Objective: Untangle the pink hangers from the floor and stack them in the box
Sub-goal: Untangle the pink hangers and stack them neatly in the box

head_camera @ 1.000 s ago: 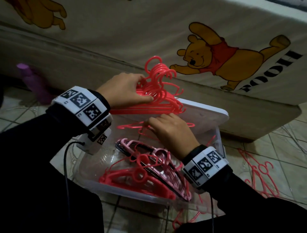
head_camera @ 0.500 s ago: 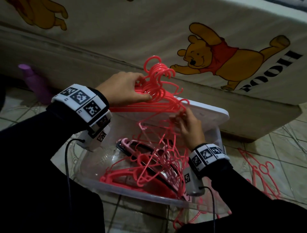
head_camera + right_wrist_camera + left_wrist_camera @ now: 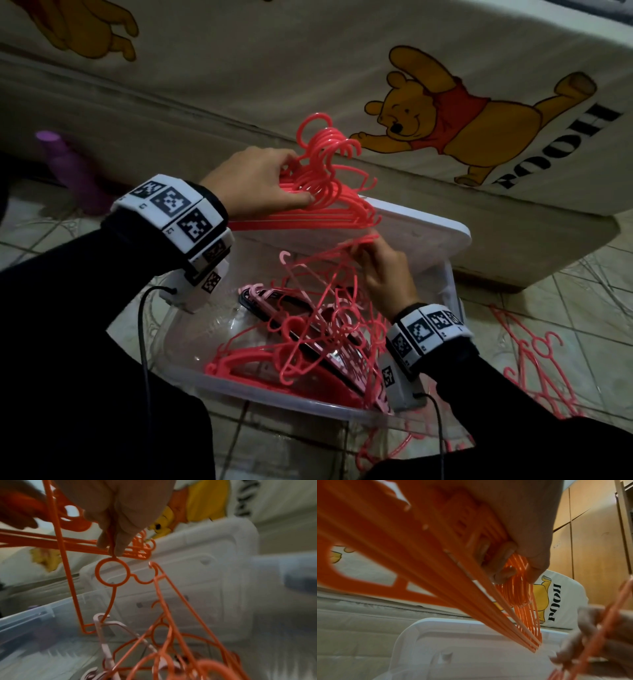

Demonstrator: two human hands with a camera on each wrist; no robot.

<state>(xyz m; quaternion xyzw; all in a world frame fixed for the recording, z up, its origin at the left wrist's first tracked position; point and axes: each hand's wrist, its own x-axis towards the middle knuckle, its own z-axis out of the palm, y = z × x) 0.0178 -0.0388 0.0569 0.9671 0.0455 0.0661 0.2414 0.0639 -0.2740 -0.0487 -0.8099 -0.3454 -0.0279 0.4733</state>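
My left hand (image 3: 260,185) grips a neat bundle of pink hangers (image 3: 329,205) by their necks, hooks up, above the far side of the clear plastic box (image 3: 260,394). In the left wrist view the bundle (image 3: 436,561) fans away from the fingers. My right hand (image 3: 383,270) pinches the neck of one thin hanger (image 3: 111,573) and holds it up over the box; other tangled hangers (image 3: 318,329) dangle from it. More pink hangers (image 3: 260,363) lie in the box bottom.
The box's white lid (image 3: 411,236) leans behind the box against a mattress (image 3: 308,68) with a bear print. A purple bottle (image 3: 68,168) stands at the left. More hangers (image 3: 541,370) lie on the tiled floor to the right.
My right hand went from lying low inside the box to lifting a tangled clump of hangers up toward the bundle. The left hand has kept its bundle nearly still.
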